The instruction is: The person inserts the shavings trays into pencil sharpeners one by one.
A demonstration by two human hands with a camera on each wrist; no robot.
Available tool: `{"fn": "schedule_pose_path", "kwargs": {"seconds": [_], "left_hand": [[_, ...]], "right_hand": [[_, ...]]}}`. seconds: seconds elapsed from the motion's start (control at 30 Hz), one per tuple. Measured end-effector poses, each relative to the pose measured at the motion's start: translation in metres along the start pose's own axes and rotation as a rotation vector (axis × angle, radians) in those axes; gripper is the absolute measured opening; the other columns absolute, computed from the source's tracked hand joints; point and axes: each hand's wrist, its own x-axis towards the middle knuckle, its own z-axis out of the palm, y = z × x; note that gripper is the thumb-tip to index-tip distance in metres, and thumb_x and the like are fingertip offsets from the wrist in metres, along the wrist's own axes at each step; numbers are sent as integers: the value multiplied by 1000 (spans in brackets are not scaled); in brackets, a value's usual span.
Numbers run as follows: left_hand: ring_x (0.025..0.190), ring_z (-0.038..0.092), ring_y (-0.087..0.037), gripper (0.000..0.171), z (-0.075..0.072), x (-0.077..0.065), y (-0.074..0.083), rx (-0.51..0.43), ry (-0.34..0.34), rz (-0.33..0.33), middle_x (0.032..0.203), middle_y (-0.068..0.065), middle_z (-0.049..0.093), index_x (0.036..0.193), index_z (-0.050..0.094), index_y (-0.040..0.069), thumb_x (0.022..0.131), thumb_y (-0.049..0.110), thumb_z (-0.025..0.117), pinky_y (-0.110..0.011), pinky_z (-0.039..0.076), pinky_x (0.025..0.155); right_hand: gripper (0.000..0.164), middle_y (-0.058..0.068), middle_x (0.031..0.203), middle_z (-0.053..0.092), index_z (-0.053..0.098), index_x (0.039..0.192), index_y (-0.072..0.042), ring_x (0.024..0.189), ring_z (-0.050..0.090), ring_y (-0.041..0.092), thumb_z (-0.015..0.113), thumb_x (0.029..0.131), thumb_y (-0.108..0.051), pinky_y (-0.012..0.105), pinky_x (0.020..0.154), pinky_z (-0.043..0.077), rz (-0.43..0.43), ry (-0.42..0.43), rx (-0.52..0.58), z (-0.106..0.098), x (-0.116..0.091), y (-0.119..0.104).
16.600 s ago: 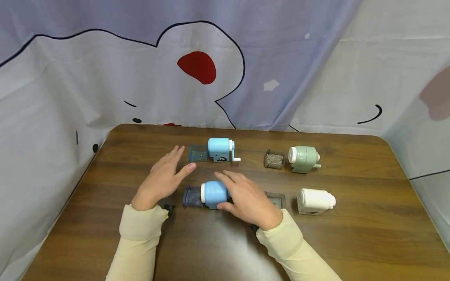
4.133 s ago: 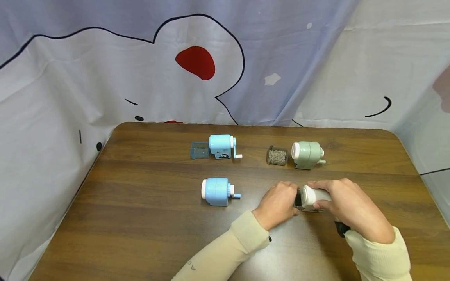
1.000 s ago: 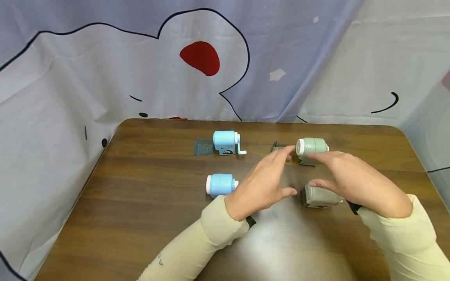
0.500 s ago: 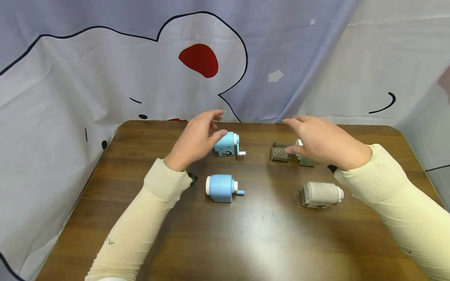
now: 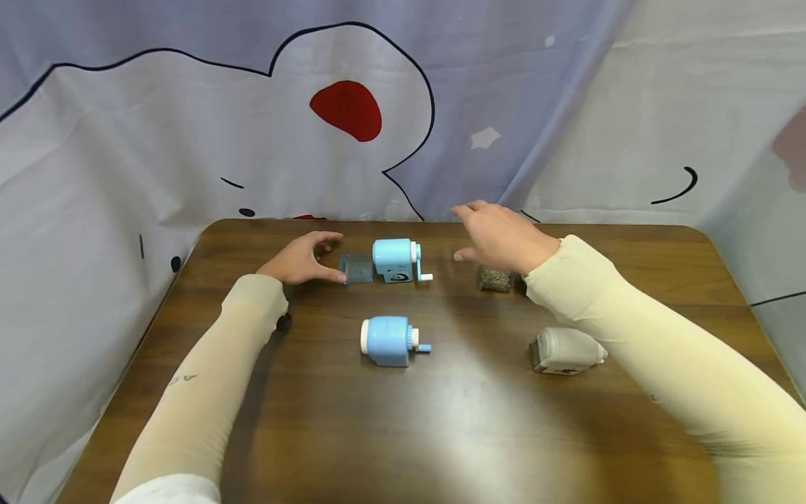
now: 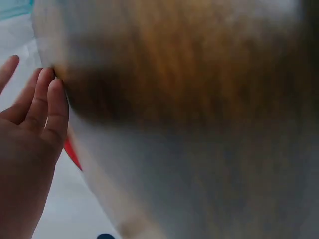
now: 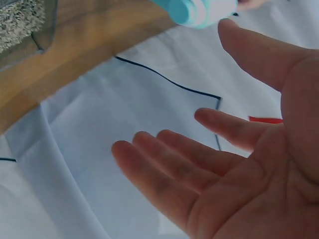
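Carefully, I'm bracketing the clear blue drawer (image 5: 357, 270) with a loose left hand (image 5: 299, 260).
Its thumb and fingers are spreading around the outer end, not visibly gripping; I can't tell about contact. The drawer is lying just beside the light-blue sharpener (image 5: 393, 257), while my right hand (image 5: 506, 238) is hovering open, holding nothing. For control, I'd be pinching the drawer's edges squarely and bracing the sharpener.

The head camera faced forward and down across the brown wooden table (image 5: 352, 427). Both wrist cameras sat nearer: the left had the bare left hand (image 6: 30, 147) at nine o'clock; the right shared the smoky, box-shaped plastic tray (image 7: 49, 25), at ten o'clock, with the head view.
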Motion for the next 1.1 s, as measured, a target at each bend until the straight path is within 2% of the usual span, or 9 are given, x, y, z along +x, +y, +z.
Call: {"fn": "schedule_pose_path", "kwargs": {"seconds": [0.07, 0.17, 0.27, 0.43, 0.53, 0.67, 0.83, 0.97, 1.1], "left_hand": [[117, 44, -21, 95, 2, -3, -5, -24, 4, 29, 140, -2, 41, 142, 41, 15, 64, 51, 80, -41, 42, 92], [116, 45, -21, 91, 5, -7, -4, -56, 14, 84, 139, 0, 42, 140, 44, 18, 64, 49, 81, -42, 43, 92], [117, 45, -23, 90, 8, -8, 2, -54, -29, 151, 141, 2, 41, 141, 44, 20, 63, 45, 82, -44, 42, 94], [113, 48, -23, 85, 9, -5, 11, 56, -75, 240, 135, 0, 48, 136, 49, 15, 62, 36, 86, -44, 39, 96], [102, 53, -21, 73, 10, -3, 8, 112, -48, 208, 119, -3, 58, 128, 57, 12, 64, 35, 85, -40, 44, 89], [90, 56, -19, 64, 9, -6, 0, 45, -6, 112, 101, -4, 63, 120, 63, 13, 65, 37, 84, -37, 47, 80], [90, 59, -16, 61, 4, -8, -3, -22, 32, 71, 100, -3, 64, 119, 64, 14, 66, 37, 83, -35, 49, 81], [89, 59, -16, 61, 2, -9, -1, -27, 43, 55, 99, -4, 65, 119, 64, 12, 66, 34, 84, -34, 50, 82], [91, 60, -14, 62, 5, -9, 0, -22, 49, 47, 102, -3, 66, 118, 65, 12, 65, 37, 84, -34, 49, 82]], "right_hand": [[76, 23, 142, 38, 34, 143, 1, 127, 38, 38, 69, 85, -34, 48, 101, 36, -7, 2, -2, 5, 7, -1], [76, 23, 142, 38, 35, 142, 3, 127, 38, 38, 69, 85, -35, 47, 102, 35, -16, 0, -7, 11, 17, -4], [77, 24, 142, 38, 35, 142, 3, 127, 38, 39, 69, 84, -35, 47, 103, 34, -29, -5, -4, 15, 24, -8], [76, 21, 143, 38, 35, 142, 0, 127, 38, 37, 70, 84, -34, 47, 103, 34, -27, -19, -11, 17, 32, -16], [76, 21, 143, 38, 36, 142, 0, 128, 38, 36, 70, 84, -33, 46, 103, 34, -29, -27, -16, 18, 35, -21], [76, 20, 143, 38, 35, 143, -2, 127, 39, 35, 70, 83, -32, 44, 102, 35, -51, -25, -16, 20, 39, -27], [73, 19, 141, 40, 38, 142, -2, 125, 42, 34, 71, 83, -32, 43, 101, 37, -68, 8, -13, 23, 43, -32], [71, 17, 137, 45, 41, 140, -3, 121, 47, 32, 71, 82, -32, 41, 99, 39, -99, 43, 4, 28, 49, -35], [74, 14, 140, 45, 38, 142, -5, 122, 46, 29, 72, 82, -31, 39, 100, 38, -124, 46, 21, 32, 54, -39]]}}
